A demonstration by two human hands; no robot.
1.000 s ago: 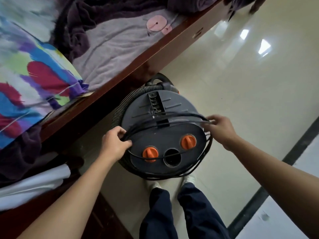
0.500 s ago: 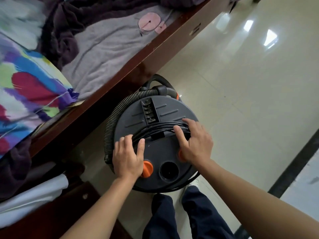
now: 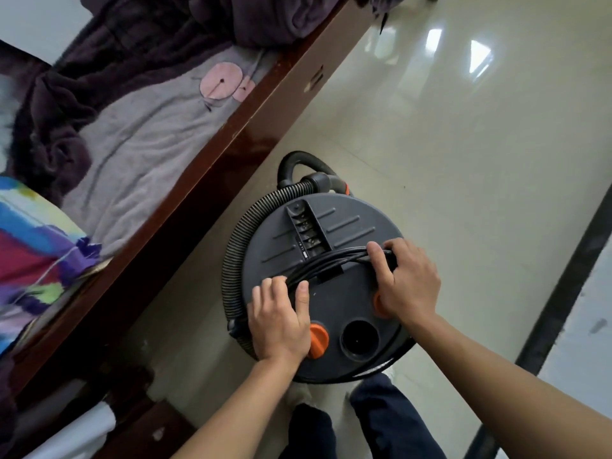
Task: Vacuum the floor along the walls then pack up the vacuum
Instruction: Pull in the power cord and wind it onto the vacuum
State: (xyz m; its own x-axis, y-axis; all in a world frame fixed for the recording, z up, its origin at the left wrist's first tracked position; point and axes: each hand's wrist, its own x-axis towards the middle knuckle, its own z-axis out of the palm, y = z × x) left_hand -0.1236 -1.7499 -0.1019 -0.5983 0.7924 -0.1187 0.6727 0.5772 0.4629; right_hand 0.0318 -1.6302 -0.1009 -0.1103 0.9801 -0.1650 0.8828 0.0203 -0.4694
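Observation:
The round dark grey vacuum canister (image 3: 344,226) stands on the floor beside the bed, seen from above. A ribbed grey hose (image 3: 241,233) is wrapped round its left side. A bundle of black power cord (image 3: 331,260) lies across the lid, under a small clip. My left hand (image 3: 280,321) grips the bundle's left end, the cord passing between thumb and fingers. At the right end, my right hand (image 3: 405,283) has its fingers curled over the bundle. An orange knob (image 3: 319,339) and a round opening (image 3: 359,337) show on the lid near me.
A dark red wooden bed frame (image 3: 231,144) runs diagonally at the left, with grey and purple bedding (image 3: 139,134) on it. Glossy cream floor tiles (image 3: 463,160) extend to the right, crossed by a dark strip (image 3: 563,293). My legs (image 3: 381,422) stand just behind the canister.
A second ago my hands held the cord loops out wide at the canister's sides. They have drawn the loops inward into one tight bundle across the lid.

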